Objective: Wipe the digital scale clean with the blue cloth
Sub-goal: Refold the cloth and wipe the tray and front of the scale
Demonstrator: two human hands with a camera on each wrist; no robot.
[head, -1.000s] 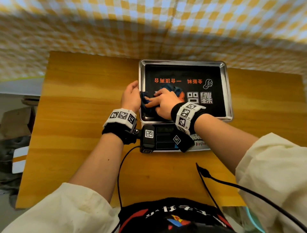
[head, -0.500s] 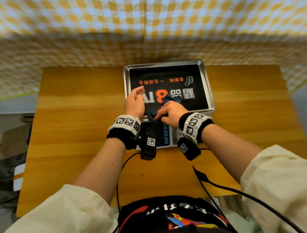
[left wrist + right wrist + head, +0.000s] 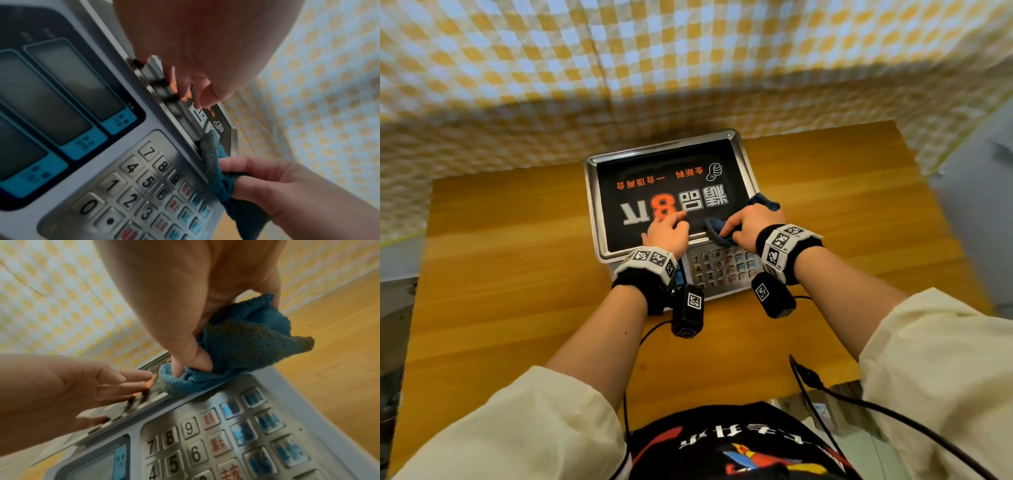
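Scale (image 3: 674,212) is sitting at the table's (image 3: 517,274) far edge; my right hand (image 3: 748,228) is squeezing the blue cloth (image 3: 242,344) at its pan's near right corner, nearer the keypad (image 3: 722,269), while my left hand (image 3: 666,233) is pressing flat, fingers straight.

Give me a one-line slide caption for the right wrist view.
Right hand grips the blue cloth at the scale platter's front edge; left hand steadies it.

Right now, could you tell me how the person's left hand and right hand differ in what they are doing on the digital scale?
The left hand lies flat, fingers straight, on the scale's steel weighing tray; the right hand grips the bunched blue cloth. The left holds nothing; the right presses cloth against the tray's front edge. Both touch the scale.
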